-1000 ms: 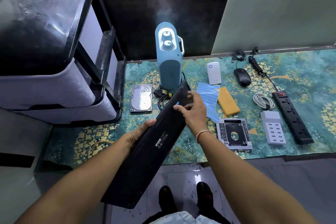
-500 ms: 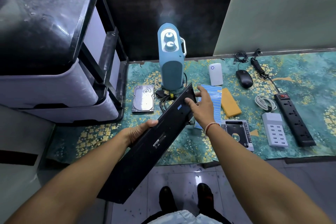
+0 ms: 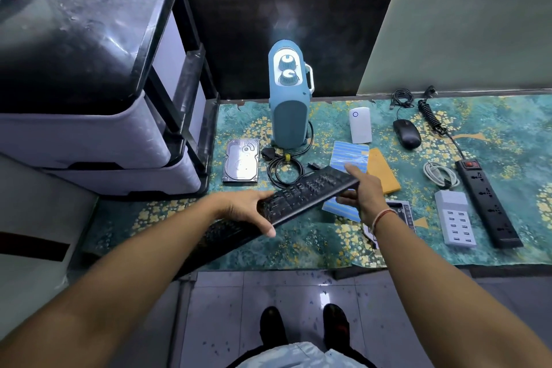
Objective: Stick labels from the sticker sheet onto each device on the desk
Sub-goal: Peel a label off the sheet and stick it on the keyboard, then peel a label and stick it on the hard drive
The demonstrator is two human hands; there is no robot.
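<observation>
Black keyboard [image 3: 301,194], underside up before, I now turned keys-up; both hands, left [image 3: 248,209] and right [image 3: 363,191], grip it; its label seems done.

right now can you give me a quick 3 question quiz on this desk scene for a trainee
1. True or false: the keyboard lies flat on the desk with no hand touching it.
2. Which item lies nearest the drawer unit? A) mouse B) hard drive C) power strip
3. Fill in: the blue sticker sheet lies beside a ____ pad.

Key
1. False: the left hand and right hand both hold it, keys facing up.
2. B
3. Yellow
</observation>
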